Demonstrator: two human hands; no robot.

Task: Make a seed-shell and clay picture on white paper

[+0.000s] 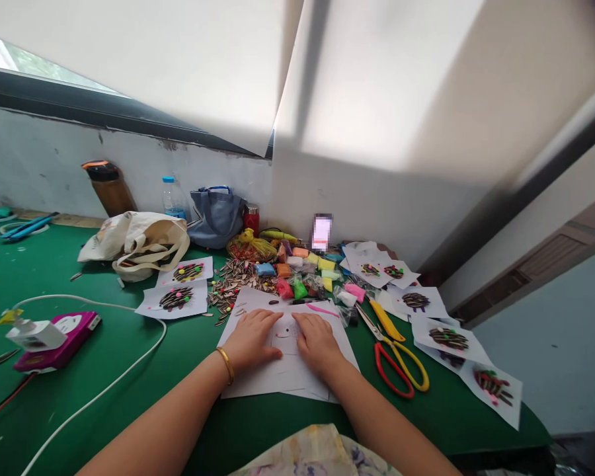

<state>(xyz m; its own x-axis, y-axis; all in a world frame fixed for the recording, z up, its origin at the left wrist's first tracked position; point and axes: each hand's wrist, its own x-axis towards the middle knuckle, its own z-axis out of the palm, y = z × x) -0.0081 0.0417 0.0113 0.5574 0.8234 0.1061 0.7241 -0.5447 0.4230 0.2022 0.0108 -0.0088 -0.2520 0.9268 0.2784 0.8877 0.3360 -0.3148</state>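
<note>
Green desk (119, 344): carries everything; we read the layout as work in the middle, supplies beyond and seed pictures (449, 338) at the sides, presumably to leave elbow room.
White sheets (297, 377): overlap directly before the person, under both hands; we judge them centred for even reach.
Seed heap (238, 281): just past the sheets' upper left, probably for short reach.
Left hand (255, 338): flat on the sheets, fingers extended, thumb wide, nothing visibly held; likely steadying the paper.
Right hand (320, 344): rests opposite, fingers stretched forward, closed on nothing we can see; likely also steadying.
Scissors (383, 336): right of the sheets, handles nearer the person, perhaps for quick pick-up.
Pink strip (323, 309): on the paper, beyond the right hand.
Dark dot (287, 330): on the paper between the hands; material, we cannot tell.
</note>
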